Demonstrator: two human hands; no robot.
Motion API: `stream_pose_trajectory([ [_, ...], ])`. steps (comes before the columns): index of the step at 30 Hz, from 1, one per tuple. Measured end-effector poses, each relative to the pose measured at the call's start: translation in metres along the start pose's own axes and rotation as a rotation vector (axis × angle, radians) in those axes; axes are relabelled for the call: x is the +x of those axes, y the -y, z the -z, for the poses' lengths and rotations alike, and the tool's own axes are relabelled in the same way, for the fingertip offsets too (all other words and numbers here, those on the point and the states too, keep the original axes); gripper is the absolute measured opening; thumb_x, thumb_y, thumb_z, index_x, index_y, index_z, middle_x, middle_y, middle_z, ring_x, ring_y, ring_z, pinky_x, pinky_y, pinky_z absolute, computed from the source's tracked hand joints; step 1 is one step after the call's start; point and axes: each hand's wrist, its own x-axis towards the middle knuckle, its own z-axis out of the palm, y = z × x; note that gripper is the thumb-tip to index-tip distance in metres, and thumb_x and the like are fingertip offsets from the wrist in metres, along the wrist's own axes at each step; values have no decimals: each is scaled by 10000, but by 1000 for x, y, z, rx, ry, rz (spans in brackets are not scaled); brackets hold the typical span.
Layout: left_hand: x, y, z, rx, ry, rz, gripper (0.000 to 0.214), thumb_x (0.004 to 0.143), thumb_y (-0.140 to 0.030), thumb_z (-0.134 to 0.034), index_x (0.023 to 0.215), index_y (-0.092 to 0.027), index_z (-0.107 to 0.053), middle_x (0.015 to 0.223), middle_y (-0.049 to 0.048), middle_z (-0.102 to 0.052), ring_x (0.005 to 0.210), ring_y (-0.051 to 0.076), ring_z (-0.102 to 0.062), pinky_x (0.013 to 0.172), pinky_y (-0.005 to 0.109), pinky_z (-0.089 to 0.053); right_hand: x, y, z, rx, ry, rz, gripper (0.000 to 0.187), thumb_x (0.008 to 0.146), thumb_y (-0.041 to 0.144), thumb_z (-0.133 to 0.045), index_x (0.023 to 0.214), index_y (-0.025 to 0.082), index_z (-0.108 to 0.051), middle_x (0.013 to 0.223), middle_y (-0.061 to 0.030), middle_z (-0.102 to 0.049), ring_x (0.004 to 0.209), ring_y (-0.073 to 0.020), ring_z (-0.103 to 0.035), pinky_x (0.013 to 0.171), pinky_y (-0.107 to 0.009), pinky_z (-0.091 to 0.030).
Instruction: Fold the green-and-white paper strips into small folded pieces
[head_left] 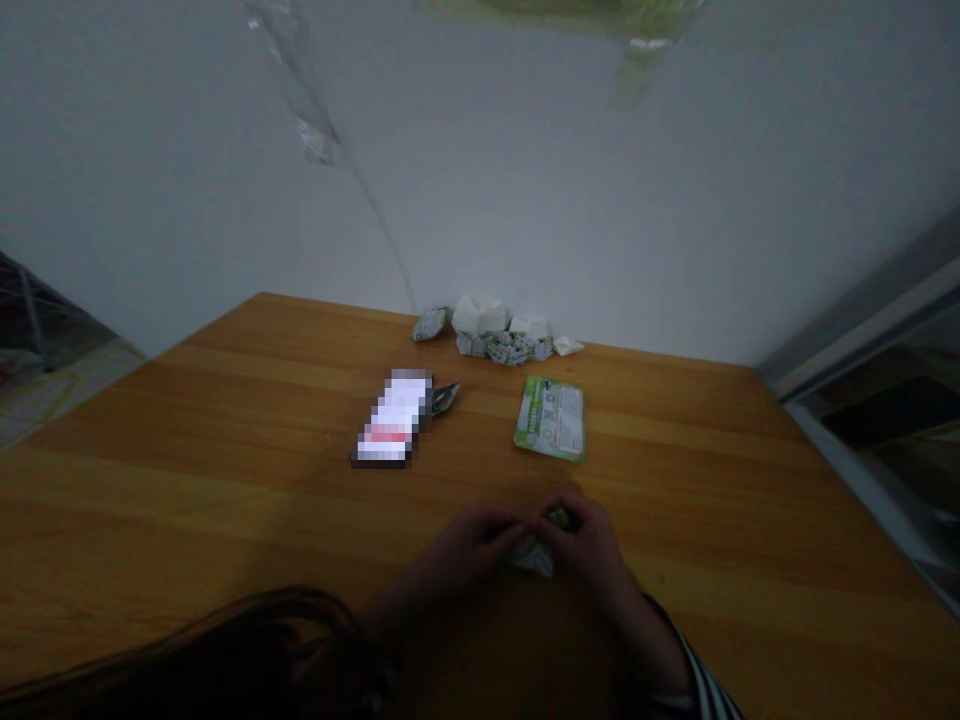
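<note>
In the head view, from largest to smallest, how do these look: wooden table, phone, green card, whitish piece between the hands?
1. Wooden table
2. Phone and green card: too alike to rank
3. Whitish piece, visible part only

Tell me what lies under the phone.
Wooden tabletop shows around the phone. A small shiny wrapper juts out at its right edge; what the phone itself covers cannot be seen.

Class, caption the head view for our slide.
Left hand and right hand hold a small pale item at a wooden table; beyond lie a phone and crumpled wrappers.
</note>
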Motion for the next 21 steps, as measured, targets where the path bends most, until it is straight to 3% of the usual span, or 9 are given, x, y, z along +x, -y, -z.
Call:
stream_pose_trajectory([
  [4,-1,-1,-2,32,-73,-17,313,901,-378,-505,972,-177,-734,897,38,-756,800,191,-648,739,273,-466,0,1,-1,-22,-36,-5,156,708,326,-710,653,181,-685,624,-11,-668,612,-175,-608,566,-256,-473],
  [7,-1,-4,-5,16,-169,-59,269,899,-333,-514,1014,-199,-718,957,44,-751,825,191,-658,763,275,-468,0,3,-3,24,-45,10,194,692,330,-732,811,181,-697,777,-31,-693,735,-199,-633,653,-278,-502],
  [10,-1,-5,-9,-81,-229,-64,293,888,-330,-537,1125,-187,-634,824,30,-721,706,164,-630,674,255,-460,0,4,-5,102,-25,3,270,686,315,-738,905,177,-663,822,-30,-661,754,-191,-617,655,-271,-497],
  [13,1,0,-11,-254,-199,-40,387,872,-407,-559,1178,-172,-528,594,-51,-566,541,117,-510,533,209,-382,0,2,-6,197,-9,-18,264,729,313,-689,945,177,-622,702,18,-580,607,-141,-553,547,-229,-449],
  [16,3,7,-9,-370,-157,-2,458,847,-489,-574,1176,-178,-502,570,-83,-476,517,93,-440,500,189,-324,-2,-1,-6,220,-25,3,302,755,317,-665,1014,183,-587,678,42,-514,554,-116,-495,499,-207,-403],
  [21,5,10,0,-372,-58,132,423,748,-535,-664,880,-133,-643,710,-11,-613,640,120,-536,575,217,-399,-5,-1,-6,136,-15,89,318,776,293,-649,1070,195,-577,702,36,-507,592,-124,-498,527,-214,-412],
])
